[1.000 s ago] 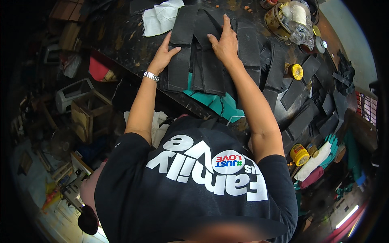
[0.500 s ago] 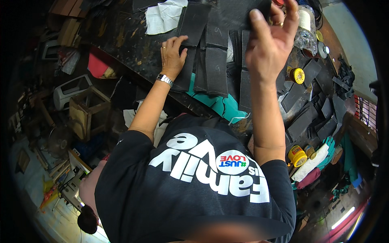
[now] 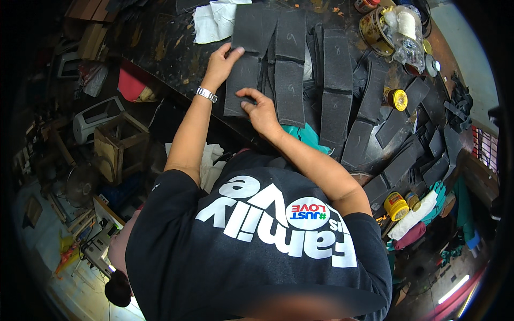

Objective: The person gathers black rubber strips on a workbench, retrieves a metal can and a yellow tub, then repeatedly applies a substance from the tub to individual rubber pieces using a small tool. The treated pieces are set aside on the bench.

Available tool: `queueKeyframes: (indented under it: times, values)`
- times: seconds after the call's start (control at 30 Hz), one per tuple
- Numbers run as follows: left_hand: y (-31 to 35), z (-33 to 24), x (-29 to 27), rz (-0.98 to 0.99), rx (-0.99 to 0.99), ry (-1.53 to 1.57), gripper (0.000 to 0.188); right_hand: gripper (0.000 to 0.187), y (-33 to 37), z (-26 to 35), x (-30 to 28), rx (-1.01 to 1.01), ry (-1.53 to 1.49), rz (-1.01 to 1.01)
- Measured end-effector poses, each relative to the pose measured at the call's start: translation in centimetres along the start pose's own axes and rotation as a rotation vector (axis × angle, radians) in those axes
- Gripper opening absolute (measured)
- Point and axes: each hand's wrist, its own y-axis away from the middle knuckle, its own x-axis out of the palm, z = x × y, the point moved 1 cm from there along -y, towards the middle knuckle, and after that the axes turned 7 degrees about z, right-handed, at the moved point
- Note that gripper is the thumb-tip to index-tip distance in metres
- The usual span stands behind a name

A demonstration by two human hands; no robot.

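nearest, the right hand [image 3: 263, 111] rests at the worktop's [image 3: 160, 43] front edge, fingers [image 3: 247, 92] spread a little and lying on the lower edge of a dark foam strip [image 3: 242, 84], seemingly to steady it. just beyond, the left hand [image 3: 219, 64] presses flat on the same strip's left side, fingers together, thumb tucked along its edge; a watch [image 3: 206, 94] sits on that wrist. the strip lies between both hands, touching each, pinched by neither. to its right more dark strips [image 3: 289, 69] lie side by side, likely laid out to keep them sorted. farther back sit a white cloth [image 3: 211, 21], a yellow tin [image 3: 396, 99] and an open can [image 3: 375, 27]
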Motion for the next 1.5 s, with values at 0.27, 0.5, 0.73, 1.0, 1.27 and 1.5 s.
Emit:
queueKeyframes:
  times: [0.27, 0.5, 0.73, 1.0, 1.27, 1.5]
  values:
    - [0.7, -1.8, 0.7, -0.122, 0.159, -0.281, 0.074, 0.053, 4.4, 8.4, -2.6, 0.047, 0.279, 0.228]
    - [1.9, -1.6, 2.1, 0.051, 0.487, -0.590, 0.043, 0.045, 13.0, 14.0, -20.6, -0.728, 0.366, -0.780]
    - [2.4, 0.5, 3.5, 0.036, 0.480, -0.784, 0.066, 0.079, 14.6, 5.3, -37.5, 0.121, 0.948, -1.461]
    - [2.9, -2.2, 3.0, 0.003, 0.438, -0.738, 0.069, 0.086, 15.0, 3.6, -39.0, 0.066, 0.778, -1.395]
    - [7.3, -13.4, 10.2, 0.571, 0.315, 0.373, 0.031, 0.079, 22.0, 14.2, -26.6, -0.907, 0.383, -0.952]
    - [7.8, -17.4, 18.7, 0.788, -0.126, 0.993, 0.034, 0.083, 20.3, 11.8, -16.0, -0.406, 0.354, -0.385]
